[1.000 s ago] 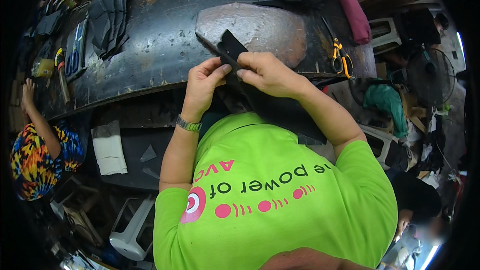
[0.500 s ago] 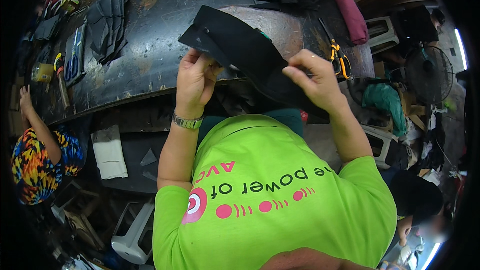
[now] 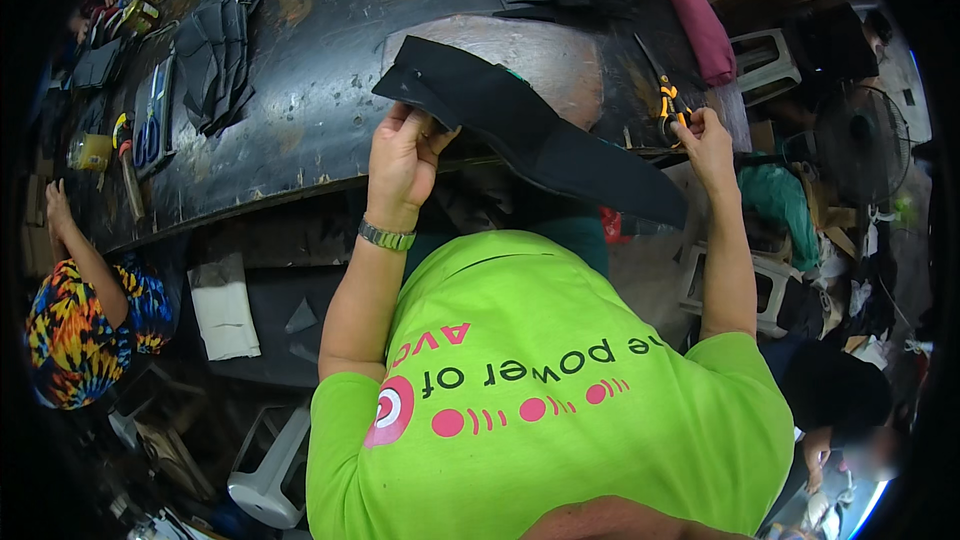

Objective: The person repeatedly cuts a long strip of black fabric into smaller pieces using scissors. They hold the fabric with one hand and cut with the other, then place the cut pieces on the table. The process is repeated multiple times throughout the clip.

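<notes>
A long, curved black piece of fabric (image 3: 560,140) hangs over the table's front edge, its far end raised above the tabletop. My left hand (image 3: 402,155) pinches its lower edge near that far end, the fingertips partly hidden under it. The right end droops free toward my lap. To the right, my right hand (image 3: 712,148) has its thumb and fingers closed at the orange handles of a pair of scissors (image 3: 668,100). The scissors lie on the table with the blades pointing away from me.
The dark table (image 3: 300,130) bears stacked black pieces (image 3: 212,60) at left and more at the back. A hammer (image 3: 130,175) and blue-handled scissors (image 3: 150,125) lie at left. A maroon roll (image 3: 700,30) sits right. Another person's arm (image 3: 85,250) rests at the left edge.
My right hand has let go of the black fabric piece and moved right to the scissors. The fabric's right end now hangs loose, while my left hand keeps its hold.
</notes>
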### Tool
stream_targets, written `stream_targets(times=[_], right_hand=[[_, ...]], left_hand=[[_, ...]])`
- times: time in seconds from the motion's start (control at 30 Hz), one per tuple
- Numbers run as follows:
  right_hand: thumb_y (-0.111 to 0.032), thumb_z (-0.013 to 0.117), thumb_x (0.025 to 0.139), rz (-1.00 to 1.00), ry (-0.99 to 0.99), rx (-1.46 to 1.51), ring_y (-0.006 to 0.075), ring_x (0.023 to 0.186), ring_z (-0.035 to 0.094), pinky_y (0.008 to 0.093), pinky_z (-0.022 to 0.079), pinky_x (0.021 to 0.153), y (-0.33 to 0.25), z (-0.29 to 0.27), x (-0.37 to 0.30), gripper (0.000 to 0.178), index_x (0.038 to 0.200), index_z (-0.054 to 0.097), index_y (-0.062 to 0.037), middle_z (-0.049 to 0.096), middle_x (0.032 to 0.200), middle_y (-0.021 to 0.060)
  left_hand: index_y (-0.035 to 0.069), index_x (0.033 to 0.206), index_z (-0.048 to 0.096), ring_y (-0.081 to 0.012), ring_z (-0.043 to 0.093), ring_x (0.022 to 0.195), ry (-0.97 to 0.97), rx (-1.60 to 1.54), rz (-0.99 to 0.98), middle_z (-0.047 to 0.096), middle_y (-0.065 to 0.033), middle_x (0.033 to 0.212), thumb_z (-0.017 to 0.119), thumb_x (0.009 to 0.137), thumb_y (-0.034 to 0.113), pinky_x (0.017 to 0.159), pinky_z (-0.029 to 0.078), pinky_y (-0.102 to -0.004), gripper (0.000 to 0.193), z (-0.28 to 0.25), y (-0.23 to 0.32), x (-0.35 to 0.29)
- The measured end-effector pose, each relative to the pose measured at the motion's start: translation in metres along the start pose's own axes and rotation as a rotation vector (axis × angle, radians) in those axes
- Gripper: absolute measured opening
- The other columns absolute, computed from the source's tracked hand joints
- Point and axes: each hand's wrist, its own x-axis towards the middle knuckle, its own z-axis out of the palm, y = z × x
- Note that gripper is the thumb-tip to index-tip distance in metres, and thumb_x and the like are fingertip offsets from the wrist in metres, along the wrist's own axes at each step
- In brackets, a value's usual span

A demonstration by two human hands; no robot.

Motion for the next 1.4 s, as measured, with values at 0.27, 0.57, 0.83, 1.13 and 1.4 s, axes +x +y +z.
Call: stream_targets(times=[0.27, 0.57, 0.83, 1.13, 1.4], right_hand=[[-0.015, 0.066, 0.078, -0.004, -0.111, -0.211, 0.0220, 0.068, 0.063, 0.0318, 0.048, 0.062, 0.012, 0.001, 0.015, 0.020, 0.093, 0.063, -0.0014, 0.063, 0.072, 0.0110], [-0.022, 0.068, 0.083, -0.032, -0.638, 1.560, 0.0153, 0.066, 0.061, 0.0222, 0.049, 0.056, -0.077, -0.063, -0.031, 0.042, 0.113, 0.054, 0.0040, 0.063, 0.088, 0.0133], [-0.025, 0.077, 0.078, -0.157, -1.343, 1.078, 0.0085, 0.075, 0.055, 0.0221, 0.044, 0.070, -0.129, -0.029, -0.085, 0.042, 0.106, 0.055, -0.0033, 0.058, 0.084, 0.0012], [-0.046, 0.070, 0.080, 0.068, -1.516, 1.305, 0.0095, 0.064, 0.059, 0.0204, 0.047, 0.059, -0.105, 0.038, -0.089, 0.069, 0.124, 0.049, 0.0012, 0.060, 0.080, 0.0060], [-0.040, 0.070, 0.081, 0.067, -1.532, 1.359, 0.0101, 0.063, 0.060, 0.0195, 0.048, 0.056, -0.107, 0.050, -0.091, 0.066, 0.125, 0.047, 0.0035, 0.061, 0.080, 0.0073]], left_hand=[[0.005, 0.115, 0.053, -0.0172, 0.063, 0.095, 0.056, -0.037, 0.008, 0.063, -0.0067, 0.106, 0.054, 0.095, 0.005, 0.087, 0.057, -0.0377, 0.020, 0.014, -0.001, -0.002], [0.004, 0.114, 0.054, -0.0162, 0.063, 0.092, 0.088, -0.007, 0.038, 0.063, -0.0059, 0.104, 0.051, 0.096, 0.006, 0.085, 0.057, -0.0368, 0.018, 0.010, 0.005, -0.001], [0.006, 0.113, 0.054, -0.0147, 0.062, 0.091, 0.031, 0.015, 0.086, 0.063, -0.0032, 0.102, 0.052, 0.096, 0.008, 0.086, 0.057, -0.0370, 0.018, 0.016, 0.000, -0.002], [0.005, 0.113, 0.055, -0.0152, 0.062, 0.091, 0.048, 0.005, 0.044, 0.063, -0.0045, 0.104, 0.052, 0.096, 0.008, 0.087, 0.057, -0.0368, 0.017, 0.019, 0.002, -0.002], [0.005, 0.113, 0.054, -0.0180, 0.063, 0.095, 0.027, -0.014, 0.063, 0.064, -0.0069, 0.107, 0.052, 0.096, 0.008, 0.086, 0.057, -0.0372, 0.018, 0.004, 0.003, 0.000]])
